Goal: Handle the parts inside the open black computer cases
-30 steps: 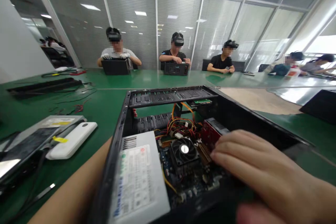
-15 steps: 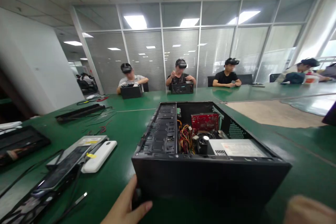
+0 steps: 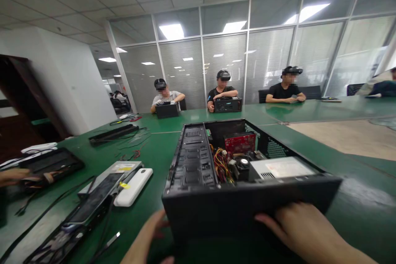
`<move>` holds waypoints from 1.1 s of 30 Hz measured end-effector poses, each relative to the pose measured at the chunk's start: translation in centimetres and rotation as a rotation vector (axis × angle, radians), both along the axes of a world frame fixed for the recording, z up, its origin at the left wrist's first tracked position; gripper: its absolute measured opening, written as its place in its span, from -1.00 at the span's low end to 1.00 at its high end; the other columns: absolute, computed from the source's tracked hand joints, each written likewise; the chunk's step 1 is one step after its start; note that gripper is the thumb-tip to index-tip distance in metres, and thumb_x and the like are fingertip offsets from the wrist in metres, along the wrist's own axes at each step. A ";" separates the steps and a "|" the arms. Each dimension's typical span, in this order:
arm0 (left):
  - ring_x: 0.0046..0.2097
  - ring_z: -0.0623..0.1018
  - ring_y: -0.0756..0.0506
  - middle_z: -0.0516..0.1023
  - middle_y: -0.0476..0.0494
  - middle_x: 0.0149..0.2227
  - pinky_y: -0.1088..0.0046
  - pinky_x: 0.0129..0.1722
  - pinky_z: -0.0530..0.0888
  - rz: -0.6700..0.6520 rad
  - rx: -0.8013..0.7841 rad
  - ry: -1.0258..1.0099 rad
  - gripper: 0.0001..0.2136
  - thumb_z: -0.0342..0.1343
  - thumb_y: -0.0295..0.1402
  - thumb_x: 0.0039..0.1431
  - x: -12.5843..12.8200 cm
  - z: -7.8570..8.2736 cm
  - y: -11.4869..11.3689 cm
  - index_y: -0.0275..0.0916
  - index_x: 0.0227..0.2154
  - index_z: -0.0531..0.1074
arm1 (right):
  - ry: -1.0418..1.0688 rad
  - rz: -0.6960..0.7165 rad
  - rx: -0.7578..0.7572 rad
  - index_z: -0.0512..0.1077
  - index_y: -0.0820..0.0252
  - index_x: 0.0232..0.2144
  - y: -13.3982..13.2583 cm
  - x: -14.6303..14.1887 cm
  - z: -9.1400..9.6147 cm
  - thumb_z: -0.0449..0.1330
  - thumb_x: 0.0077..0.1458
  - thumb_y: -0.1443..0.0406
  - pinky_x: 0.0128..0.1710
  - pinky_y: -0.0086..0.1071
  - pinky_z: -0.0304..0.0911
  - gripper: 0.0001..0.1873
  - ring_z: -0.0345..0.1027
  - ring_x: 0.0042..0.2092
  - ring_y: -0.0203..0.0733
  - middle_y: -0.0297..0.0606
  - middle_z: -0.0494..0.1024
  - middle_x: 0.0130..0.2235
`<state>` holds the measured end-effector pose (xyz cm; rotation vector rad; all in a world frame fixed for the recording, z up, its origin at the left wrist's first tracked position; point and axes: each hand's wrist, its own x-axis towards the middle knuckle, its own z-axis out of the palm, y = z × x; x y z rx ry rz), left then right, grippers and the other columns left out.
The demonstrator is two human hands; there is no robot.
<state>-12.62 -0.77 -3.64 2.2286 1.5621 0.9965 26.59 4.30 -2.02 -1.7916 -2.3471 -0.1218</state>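
A black desktop computer case (image 3: 192, 154) lies on the table in front of me with its upper side off. Inside are a red circuit card (image 3: 239, 142), a bundle of coloured wires (image 3: 221, 163), a cooling fan (image 3: 243, 163) and a silver power supply (image 3: 283, 168). My left hand (image 3: 147, 235) is at the case's near left corner, fingers partly hidden against its side, thumb apart. My right hand (image 3: 298, 225) is closed against the near panel, thumb pointing left and fingertips hidden from view.
To the left lie a white power bank (image 3: 134, 187), a phone-like dark slab (image 3: 95, 198), a metal box (image 3: 107, 169) and cables. Another person's hand (image 3: 14, 176) is by a black panel (image 3: 63, 165). Across the green table (image 3: 161, 144) several people sit, two with computer cases.
My right hand has come in from the lower right onto the case's near panel. The case has turned slightly in view, and my view has swung left. Another person's hand has appeared at left.
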 end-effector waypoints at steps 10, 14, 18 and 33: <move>-0.13 0.42 -0.07 0.38 -0.14 -0.10 0.39 -0.08 0.36 -0.068 0.035 0.258 -0.76 0.01 -0.42 0.12 4.0 2.2 12.0 -0.19 -0.12 0.31 | 0.274 0.099 -0.018 0.04 0.28 0.27 19.8 -14.5 -2.4 -0.12 0.19 -0.11 0.22 0.00 -0.27 -0.22 -0.11 0.30 0.06 0.07 0.07 0.29; -0.30 0.45 -0.06 0.46 -0.07 -0.32 0.44 -0.30 0.34 -0.006 -0.087 0.340 -0.87 0.01 -0.32 0.13 5.0 -0.2 16.6 -0.18 -0.26 0.35 | 0.366 0.066 0.079 0.08 0.21 0.25 20.2 -13.0 -4.4 -0.14 0.24 -0.02 0.22 0.02 -0.38 -0.35 -0.20 0.33 -0.01 0.00 0.03 0.31; -0.33 0.49 -0.15 0.51 -0.14 -0.38 0.40 -0.39 0.29 0.296 -0.204 0.464 -0.74 -0.07 -0.13 0.16 6.5 -2.5 21.3 -0.18 -0.41 0.39 | 0.410 0.063 0.116 0.22 0.19 0.14 18.9 -7.8 -5.0 -0.10 0.25 0.04 0.20 -0.02 -0.27 -0.47 0.03 0.25 -0.06 -0.02 0.24 0.22; -0.32 0.48 -0.08 0.53 -0.08 -0.32 0.48 -0.44 0.19 0.191 -0.163 0.361 -0.77 0.01 -0.13 0.11 5.6 -3.2 22.3 -0.14 -0.28 0.39 | 0.684 0.184 -0.015 0.43 0.15 -0.14 11.9 2.2 -5.1 0.00 0.20 0.07 -0.06 -0.24 0.24 -0.63 0.37 -0.09 -0.11 -0.17 0.51 -0.14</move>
